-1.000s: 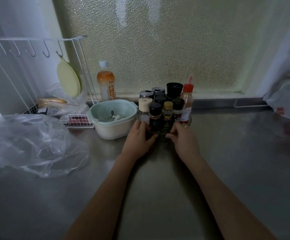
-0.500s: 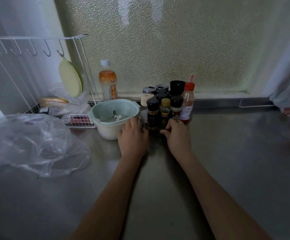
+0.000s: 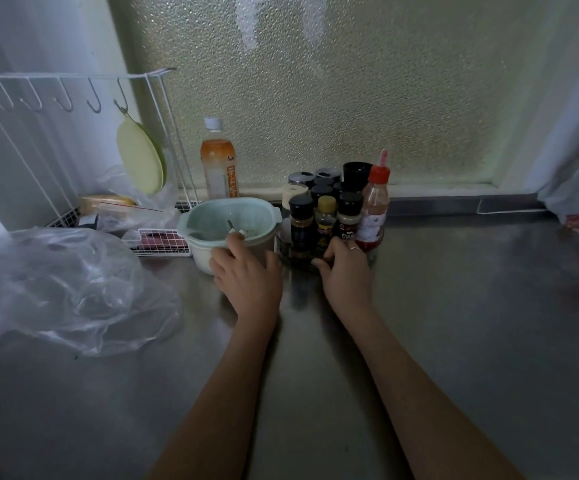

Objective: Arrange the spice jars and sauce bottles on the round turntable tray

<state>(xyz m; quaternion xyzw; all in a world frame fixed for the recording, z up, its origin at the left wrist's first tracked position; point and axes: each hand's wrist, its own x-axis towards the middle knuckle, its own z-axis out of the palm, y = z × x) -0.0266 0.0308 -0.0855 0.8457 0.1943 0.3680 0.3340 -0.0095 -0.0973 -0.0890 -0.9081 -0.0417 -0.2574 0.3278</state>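
A person's two bare forearms reach away from the camera across a dull steel desk toward a frosted window. At the far middle of the desk stands the round turntable tray, clear-walled and crowded with spice jars and sauce bottles, all upright and touching.

In the near row are a dark jar with a black cap, a small jar with a yellow cap and a black-capped jar with a red label. At the right edge is a squeeze bottle of red sauce with a red nozzle. Further jars stand behind; their contents cannot be made out.

The right hand rests against the tray's near rim, fingers curled round it, grasping the rim. The left hand lies just left of the tray, fingers loosely spread over the near wall of a pale green bowl; whether it actually grips the bowl cannot be told. The bowl holds a spoon-like utensil and some small bits.

Loaded like this, the tray is likely heavy and top-heavy. The jars look hard, smooth and breakable, so hold low on the rim and turn slowly.

Far left are a white wire rack, an orange drink bottle and a crumpled clear plastic bag.
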